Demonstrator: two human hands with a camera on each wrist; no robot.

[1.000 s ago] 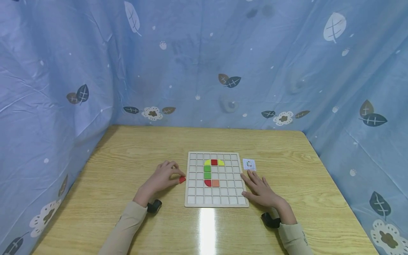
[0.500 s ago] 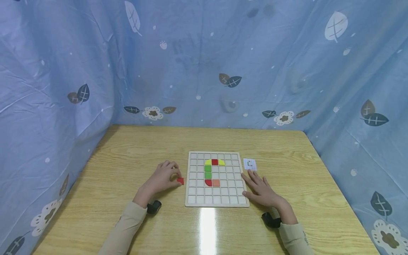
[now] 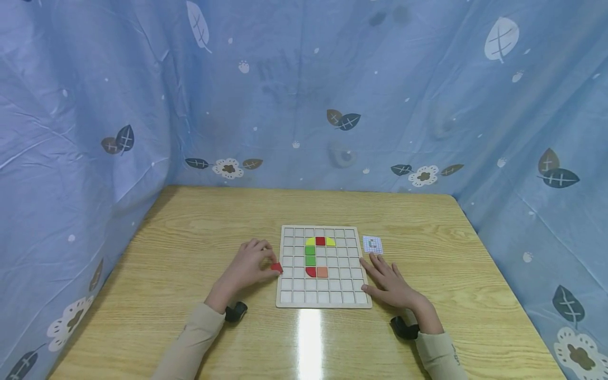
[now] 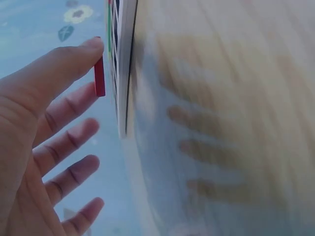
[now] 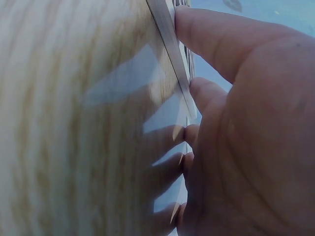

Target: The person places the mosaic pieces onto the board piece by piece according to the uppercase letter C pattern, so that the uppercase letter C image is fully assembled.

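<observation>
Between thumb and index finger my left hand pinches a small flat red tile at the left rim of the white grid board. The left wrist view shows this red tile edge-on, the other fingers spread apart. On the board, a C-shaped row of tiles has a red square between two yellow quarter-rounds on top. Green squares run down its left side to a red quarter-round and an orange square. My right hand lies with spread fingers, its thumb and index fingertip at the board's right rim.
A small printed card with a coloured grid pattern lies by the board's upper right corner, just beyond the right fingertips. The wooden table is enclosed by blue patterned curtains at the back and both sides.
The pinched red tile turns in my left fingers and shifts slightly left, then my left hand moves right, bringing it to the board's rim. My right hand stays put.
</observation>
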